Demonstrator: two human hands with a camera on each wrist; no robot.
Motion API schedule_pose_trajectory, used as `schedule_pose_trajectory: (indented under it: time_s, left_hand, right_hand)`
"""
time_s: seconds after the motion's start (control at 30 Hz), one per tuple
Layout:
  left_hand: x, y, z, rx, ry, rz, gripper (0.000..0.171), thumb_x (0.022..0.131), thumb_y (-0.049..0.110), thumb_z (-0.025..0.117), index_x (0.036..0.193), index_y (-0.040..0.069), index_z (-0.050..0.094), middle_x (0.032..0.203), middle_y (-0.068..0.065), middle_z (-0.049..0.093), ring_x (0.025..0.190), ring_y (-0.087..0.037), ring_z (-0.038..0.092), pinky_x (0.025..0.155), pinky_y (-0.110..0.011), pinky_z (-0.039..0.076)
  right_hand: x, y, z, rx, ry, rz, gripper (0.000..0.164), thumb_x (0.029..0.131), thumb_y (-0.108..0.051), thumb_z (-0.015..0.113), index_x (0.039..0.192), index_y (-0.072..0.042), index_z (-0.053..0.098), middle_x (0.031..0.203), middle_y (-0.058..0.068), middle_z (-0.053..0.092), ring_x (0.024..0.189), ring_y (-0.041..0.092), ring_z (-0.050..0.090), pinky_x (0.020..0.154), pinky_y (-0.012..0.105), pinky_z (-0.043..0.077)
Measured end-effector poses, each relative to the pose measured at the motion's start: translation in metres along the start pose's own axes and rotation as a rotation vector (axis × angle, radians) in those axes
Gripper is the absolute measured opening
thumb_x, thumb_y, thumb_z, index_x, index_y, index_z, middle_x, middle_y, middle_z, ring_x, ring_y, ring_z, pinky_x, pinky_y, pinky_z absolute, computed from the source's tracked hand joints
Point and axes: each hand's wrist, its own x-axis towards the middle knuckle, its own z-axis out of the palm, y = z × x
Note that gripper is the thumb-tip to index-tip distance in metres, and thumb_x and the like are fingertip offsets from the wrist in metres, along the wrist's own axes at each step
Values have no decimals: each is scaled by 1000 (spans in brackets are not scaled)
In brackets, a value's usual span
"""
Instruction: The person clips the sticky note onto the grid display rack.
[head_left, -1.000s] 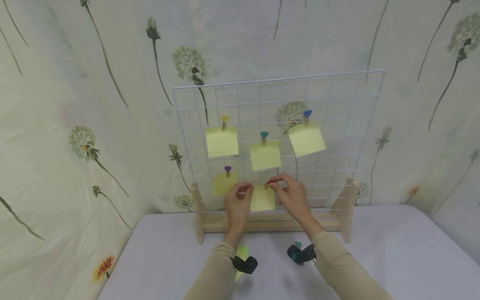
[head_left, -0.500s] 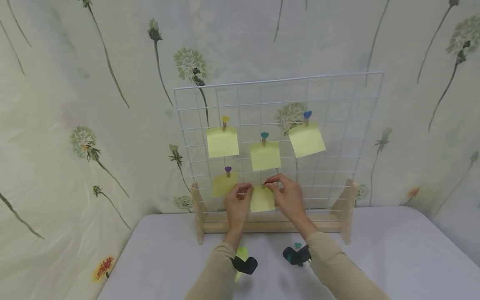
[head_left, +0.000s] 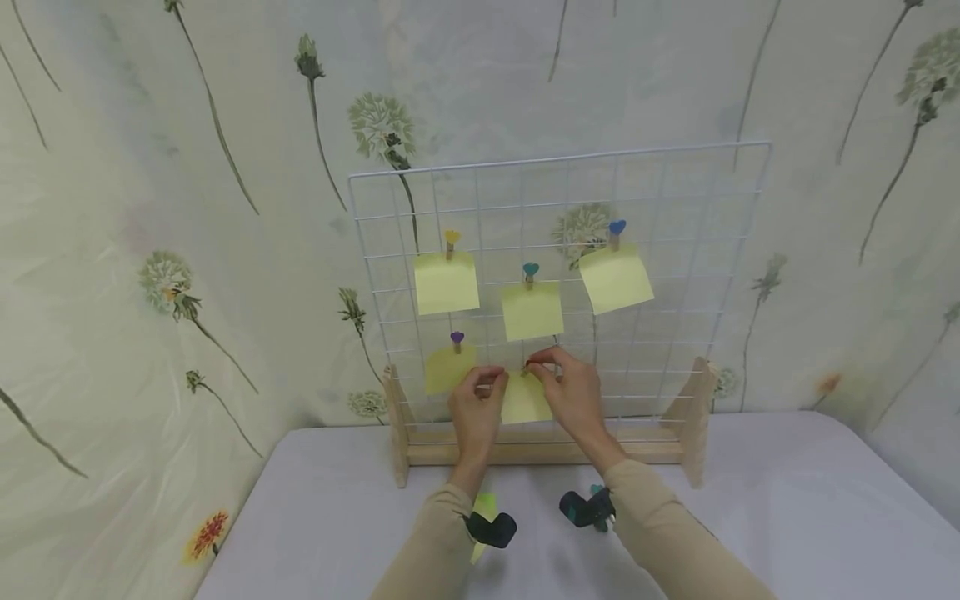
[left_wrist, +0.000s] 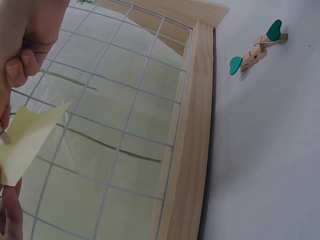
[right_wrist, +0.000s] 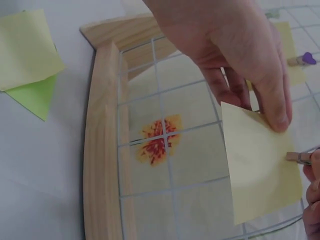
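The yellow note (head_left: 525,398) being worked on is in front of the lower middle of the wire grid (head_left: 558,159), roughly level and not left hanging by itself. It looks like the fifth of a set, nearly fastened: the peg (right_wrist: 298,157) overlaps its top edge, though I cannot tell whether it has caught the wire too. The left hand (head_left: 477,408) pinches the note's top left corner between thumb and fingers; the right hand (head_left: 576,396) pinches the peg, fingertips close together around it.

Four notes seem done, each hung on the grid by its own peg: one upper left (head_left: 447,287), one at the centre (head_left: 532,312), one upper right (head_left: 617,282), one lower left (head_left: 444,371). Probably left over for later are loose notes (right_wrist: 25,55), yellow and green, and two green-hearted pegs (left_wrist: 253,56), all on the table (head_left: 765,508) in front of the grid.
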Motion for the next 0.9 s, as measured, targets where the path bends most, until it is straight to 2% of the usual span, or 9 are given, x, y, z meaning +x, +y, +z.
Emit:
schedule_pose_trajectory:
  time_s: [0.1, 0.17, 0.6, 0.9]
  left_hand:
    - [0, 2, -1, 7, 0, -3, 5, 84, 13, 71, 88, 13, 72, 82, -4, 71, 63, -13, 64, 60, -21, 52]
    - [0, 2, 0, 10, 0, -2, 5, 84, 13, 71, 88, 13, 72, 82, -4, 71, 63, -13, 64, 59, -21, 52]
    - [0, 3, 0, 23, 10, -8, 5, 83, 13, 71, 88, 12, 72, 82, -4, 72, 62, -13, 64, 59, -22, 53]
    - [-1, 5, 0, 24, 11, -12, 5, 83, 12, 71, 88, 12, 72, 81, -5, 72, 61, -14, 64, 58, -22, 52]
  right_hand:
    - [2, 2, 1, -8, 1, 3, 12, 87, -22, 68, 95, -13, 69, 96, 4, 74, 89, 21, 70, 68, 37, 56]
    - [2, 3, 2, -7, -4, 3, 12, 87, -21, 68, 95, -13, 69, 95, 5, 74, 94, 23, 69, 71, 40, 56]
    - [5, 6, 2, -9, -12, -9, 11, 85, -21, 70, 93, -13, 70, 92, 4, 74, 93, 23, 70, 73, 41, 57]
    - [5, 3, -1, -58, -16, -78, 10, 85, -19, 70, 93, -13, 72, 91, 3, 75, 91, 22, 70, 68, 40, 56]
